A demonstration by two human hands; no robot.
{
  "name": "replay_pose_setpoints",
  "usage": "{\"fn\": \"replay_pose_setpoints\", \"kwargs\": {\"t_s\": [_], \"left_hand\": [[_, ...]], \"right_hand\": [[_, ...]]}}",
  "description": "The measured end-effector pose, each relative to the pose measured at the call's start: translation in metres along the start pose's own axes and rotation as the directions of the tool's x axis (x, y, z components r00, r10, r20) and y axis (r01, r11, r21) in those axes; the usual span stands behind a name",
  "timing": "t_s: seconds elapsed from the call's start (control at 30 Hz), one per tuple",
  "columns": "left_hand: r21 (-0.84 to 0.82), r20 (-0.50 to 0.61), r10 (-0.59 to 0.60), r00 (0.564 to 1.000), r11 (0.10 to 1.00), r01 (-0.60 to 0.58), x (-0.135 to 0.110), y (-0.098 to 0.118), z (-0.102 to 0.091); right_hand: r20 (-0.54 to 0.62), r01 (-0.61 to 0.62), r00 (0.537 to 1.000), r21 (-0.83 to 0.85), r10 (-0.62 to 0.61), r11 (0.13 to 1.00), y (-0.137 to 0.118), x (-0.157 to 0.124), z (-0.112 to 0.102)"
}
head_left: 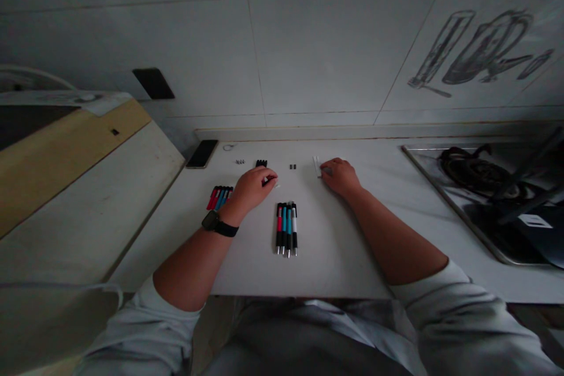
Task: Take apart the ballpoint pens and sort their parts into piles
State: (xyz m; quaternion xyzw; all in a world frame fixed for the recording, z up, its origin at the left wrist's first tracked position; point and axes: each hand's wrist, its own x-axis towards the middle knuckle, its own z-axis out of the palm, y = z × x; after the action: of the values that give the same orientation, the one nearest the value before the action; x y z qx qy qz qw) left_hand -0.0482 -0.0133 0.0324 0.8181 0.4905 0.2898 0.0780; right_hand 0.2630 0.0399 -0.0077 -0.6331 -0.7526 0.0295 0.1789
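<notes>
- Curling inward, the left hand [253,188] brings thumb and index fingertip together, a pose suited to small parts. A dark shape shows at the fingers; I cannot tell whether it is a gripped piece or shadow.
- Reaching farther out, the right hand [341,176] has its fingertips down beside the thin white refills [316,166]. Whether it grasps 1 of them is hidden by the fingers; the low forearm probably steadies such a fine touch.
- Lying side by side between the forearms, 4 pens [286,229] occupy the middle of the tabletop [343,258], silver tips toward the person. Their red, blue and white bands all line up, presumably so each can be told apart and taken singly.
- Spread across the far side, the springs [240,161], the black pen parts [261,163] and 2 small dark pieces [293,167] form separate clusters, likely to prevent mixing.
- Resting by the left wrist, a row of red and blue pen barrels [215,197] is partly covered by the hand, so I cannot count them.
- Sitting near the wall, the phone [202,154] appears set aside to leave working room.
</notes>
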Motion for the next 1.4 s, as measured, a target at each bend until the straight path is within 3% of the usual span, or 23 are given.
{"fn": "replay_pose_setpoints", "kwargs": {"t_s": [0.37,0.5,0.57,0.67,0.83,1.07,1.23,1.4], "left_hand": [[0.009,0.006,0.0,1.0,1.0,0.0,-0.001,-0.005,0.002],[0.017,-0.001,-0.015,1.0,1.0,0.015,-0.001,-0.005,0.0],[0.018,-0.012,-0.026,1.0,1.0,0.026,0.0,-0.005,-0.001],[0.019,-0.038,-0.034,0.999,0.999,0.035,0.0,-0.006,-0.001],[0.036,-0.064,-0.045,0.997,0.998,0.047,0.001,-0.006,-0.002],[0.068,-0.088,-0.039,0.995,0.997,0.045,0.001,-0.01,-0.001],[0.06,-0.067,-0.032,0.997,0.998,0.036,-0.001,-0.013,0.0],[0.008,-0.035,-0.056,0.998,0.998,0.056,-0.001,-0.018,0.004]], "right_hand": [[0.015,-0.015,1.0,0.007,0.015,1.0,-0.002,0.0,-0.002],[-0.032,-0.006,0.999,0.036,0.007,0.999,-0.005,-0.002,-0.007],[-0.089,0.047,0.995,0.073,-0.041,0.996,-0.012,-0.005,-0.012],[-0.142,0.227,0.968,0.161,-0.205,0.961,-0.036,-0.011,-0.019],[0.033,0.423,0.899,0.199,-0.437,0.884,-0.089,-0.012,-0.012],[0.192,0.506,0.836,0.09,-0.514,0.858,-0.126,-0.003,0.009],[0.104,0.47,0.868,0.146,-0.486,0.871,-0.114,-0.002,0.002],[-0.211,0.354,0.93,0.278,-0.302,0.893,-0.055,0.016,-0.035]]}}
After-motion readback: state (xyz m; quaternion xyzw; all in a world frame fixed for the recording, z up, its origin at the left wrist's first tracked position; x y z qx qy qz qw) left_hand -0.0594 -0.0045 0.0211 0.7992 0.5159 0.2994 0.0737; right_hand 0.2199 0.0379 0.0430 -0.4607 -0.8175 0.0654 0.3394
